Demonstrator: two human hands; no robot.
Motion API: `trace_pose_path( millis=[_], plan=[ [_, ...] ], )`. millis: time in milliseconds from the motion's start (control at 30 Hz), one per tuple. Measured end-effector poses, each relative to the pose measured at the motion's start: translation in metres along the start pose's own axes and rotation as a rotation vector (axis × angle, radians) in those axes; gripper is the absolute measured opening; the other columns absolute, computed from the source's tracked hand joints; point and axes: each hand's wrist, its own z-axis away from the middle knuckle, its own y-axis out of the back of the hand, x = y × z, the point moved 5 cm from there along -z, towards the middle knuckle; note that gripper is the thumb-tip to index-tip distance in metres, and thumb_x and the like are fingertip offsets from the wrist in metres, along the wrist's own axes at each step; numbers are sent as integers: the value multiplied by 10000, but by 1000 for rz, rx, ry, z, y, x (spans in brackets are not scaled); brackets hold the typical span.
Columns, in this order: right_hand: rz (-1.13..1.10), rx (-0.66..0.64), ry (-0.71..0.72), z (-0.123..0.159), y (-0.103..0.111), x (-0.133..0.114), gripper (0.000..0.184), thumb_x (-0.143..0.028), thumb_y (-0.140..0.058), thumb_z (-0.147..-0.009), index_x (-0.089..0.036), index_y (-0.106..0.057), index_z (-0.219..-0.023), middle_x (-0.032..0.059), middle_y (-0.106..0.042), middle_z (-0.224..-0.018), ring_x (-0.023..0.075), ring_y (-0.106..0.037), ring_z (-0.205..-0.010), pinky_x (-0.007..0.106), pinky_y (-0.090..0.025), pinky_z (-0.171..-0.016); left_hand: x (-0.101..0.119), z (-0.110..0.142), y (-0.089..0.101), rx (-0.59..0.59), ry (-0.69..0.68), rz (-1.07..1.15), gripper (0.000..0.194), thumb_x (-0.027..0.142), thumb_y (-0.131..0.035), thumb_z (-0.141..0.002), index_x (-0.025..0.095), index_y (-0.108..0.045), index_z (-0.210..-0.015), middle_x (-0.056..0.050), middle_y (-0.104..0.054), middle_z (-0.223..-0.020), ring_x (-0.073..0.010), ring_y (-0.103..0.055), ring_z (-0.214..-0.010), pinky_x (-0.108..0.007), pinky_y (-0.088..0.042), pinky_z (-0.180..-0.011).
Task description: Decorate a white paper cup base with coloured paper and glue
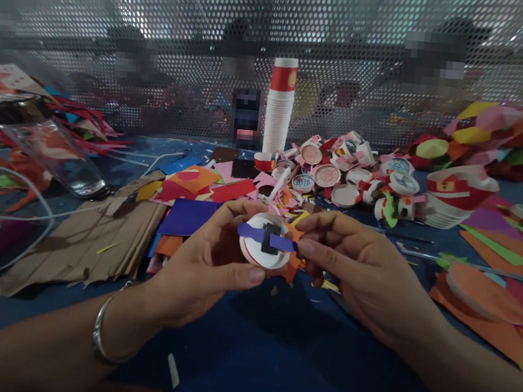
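In the head view, the left hand (211,265) is closed around the rim of a cut paper cup base (249,250), thumb on the near side and fingers on the far side. The cup base is raised above the near middle of the blue table (237,354), tilted so that its white face shows. Across that face lie a black paper piece (270,239) and purple paper strips (284,243). The right hand (360,273) has its thumb and fingers together, clamped on the right end of the purple paper strips. A silver bracelet (99,328) is noted on the left wrist. To the left lie torn corrugated cardboard (76,246) and, farther off, a tilted clear bottle (62,155). Coloured paper sheets (188,216) are spread just beyond the left hand. At the far middle stands an upright stack of paper cups (278,117), with a heap of cut cup pieces (327,175) to its right, before a perforated metal screen (170,88). A pale scrap (173,370) lies on the near left.
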Motion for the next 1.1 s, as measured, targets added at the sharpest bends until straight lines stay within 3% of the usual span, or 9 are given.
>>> trace_pose_path(
  millis=[500,733,833,933,1100],
  plan=[
    [88,-12,15,0,-3,-4,179,-310,-754,-910,-187,-677,-1015,-14,-665,-812,86,-592,-656,179,-496,-561,0,-2,-4,-37,-37,-63,528,-23,-803,-761,279,-631,-1159,11,-713,-1132,-126,-705,-974,-193,-589,-822],
    [230,37,80,0,4,-9,223,-372,-740,-917,-184,-690,-1026,3,-690,-831,102,-604,-656,202,-497,-561,-2,-3,1,23,26,-23,531,-18,-795,-770,281,-625,-1175,14,-707,-1125,-147,-715,-969,-283,-622,-876],
    [350,87,126,0,11,-10,248,-400,-731,-915,-189,-695,-1039,29,-718,-879,130,-634,-689,237,-516,-594,1,-4,5,52,8,-18,528,-17,-789,-769,281,-642,-1180,13,-708,-1119,-165,-712,-1006,-336,-607,-949],
    [606,96,208,0,13,-11,177,-337,-692,-932,-197,-685,-1042,57,-734,-927,180,-676,-764,292,-539,-651,5,-6,9,75,-28,-31,530,-2,-802,-753,280,-645,-1173,11,-713,-1122,-175,-720,-990,-335,-610,-930],
    [1070,-79,377,1,-5,-3,170,-166,-607,-908,-173,-660,-1069,119,-714,-1049,288,-669,-965,449,-547,-833,11,-9,14,92,-93,-96,545,12,-806,-745,271,-604,-1181,-1,-725,-1087,-167,-720,-938,-312,-606,-887]
  ],
)
